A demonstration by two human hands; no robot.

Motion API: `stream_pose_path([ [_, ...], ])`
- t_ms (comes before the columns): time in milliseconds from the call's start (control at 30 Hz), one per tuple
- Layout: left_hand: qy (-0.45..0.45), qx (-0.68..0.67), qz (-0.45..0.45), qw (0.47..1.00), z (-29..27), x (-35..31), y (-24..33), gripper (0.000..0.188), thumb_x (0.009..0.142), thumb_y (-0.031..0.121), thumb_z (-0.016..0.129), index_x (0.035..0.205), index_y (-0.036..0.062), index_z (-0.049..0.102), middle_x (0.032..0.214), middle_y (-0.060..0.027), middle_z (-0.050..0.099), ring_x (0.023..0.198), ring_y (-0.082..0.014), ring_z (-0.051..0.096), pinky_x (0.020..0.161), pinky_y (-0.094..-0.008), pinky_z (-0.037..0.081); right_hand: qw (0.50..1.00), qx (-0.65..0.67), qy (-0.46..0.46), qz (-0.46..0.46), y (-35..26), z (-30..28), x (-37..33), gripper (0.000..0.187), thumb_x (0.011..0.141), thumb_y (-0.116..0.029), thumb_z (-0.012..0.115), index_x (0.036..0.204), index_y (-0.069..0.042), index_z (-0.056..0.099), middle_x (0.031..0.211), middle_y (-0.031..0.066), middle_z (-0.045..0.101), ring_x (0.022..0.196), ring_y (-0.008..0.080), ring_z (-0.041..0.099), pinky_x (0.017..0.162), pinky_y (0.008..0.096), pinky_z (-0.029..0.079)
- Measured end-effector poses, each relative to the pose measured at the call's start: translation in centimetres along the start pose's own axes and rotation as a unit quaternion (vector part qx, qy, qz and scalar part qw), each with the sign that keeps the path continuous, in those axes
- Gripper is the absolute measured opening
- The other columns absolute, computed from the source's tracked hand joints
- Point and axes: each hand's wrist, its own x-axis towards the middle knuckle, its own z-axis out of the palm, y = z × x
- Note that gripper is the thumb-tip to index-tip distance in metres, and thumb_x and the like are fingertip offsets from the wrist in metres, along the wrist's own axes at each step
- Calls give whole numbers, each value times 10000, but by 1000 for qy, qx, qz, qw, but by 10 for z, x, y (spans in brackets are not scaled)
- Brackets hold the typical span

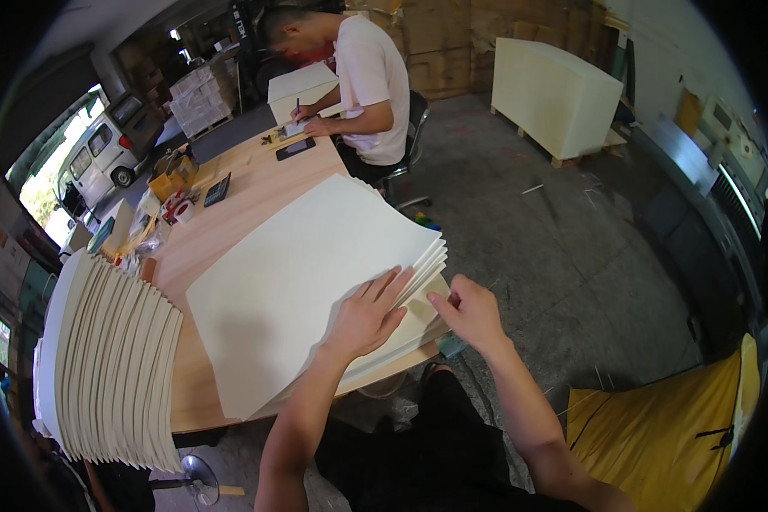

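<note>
Fingers spread flat, the left hand [365, 322] presses on the top sheet near the right edge of a stack of large white paper sheets [303, 247], its grip closed around nothing, while the right hand [478, 317] is at the stack's fanned right corner with thumb and fingers partly curled, though I cannot tell whether its grip has hold of any sheet. The stack lies on the near end of the wooden tabletop [194, 247], right of a taller pile of layered sheets [115, 358], and farther along are a calculator [217, 189], a smartphone [296, 149] and a seated co-worker [371, 94] holding a pen [298, 106].
</note>
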Motion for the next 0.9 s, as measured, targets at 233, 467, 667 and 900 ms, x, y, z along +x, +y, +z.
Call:
stream_pose_path([
  [233,9,-3,42,999,-7,2,-1,363,981,168,665,1284,347,752,1644,-173,414,1350,-412,566,1034,-475,548,914,365,-48,169,13,13,7,385,1016,-262,714,730,-103,511,629,4,580,537,76,567,477,241,415],
  [467,-45,-65,-18,997,-6,0,-6,375,879,326,805,1252,341,765,1676,-174,372,1422,-411,516,1079,-460,536,848,473,-63,232,12,10,13,380,1037,-285,678,724,-117,541,623,18,603,515,115,599,440,248,385],
  [667,-52,-44,-18,997,-8,-2,2,596,749,516,889,1313,403,732,1705,-181,318,1457,-429,479,1107,-482,510,832,493,-60,248,11,12,15,382,1035,-302,677,728,-117,546,633,19,620,519,106,611,434,237,381],
  [900,-68,-53,-23,996,-9,1,0,624,741,476,912,1331,390,728,1715,-154,313,1502,-402,433,1154,-473,476,829,495,-66,250,13,12,16,380,1028,-278,684,711,-127,540,617,23,611,511,126,611,438,240,372],
])
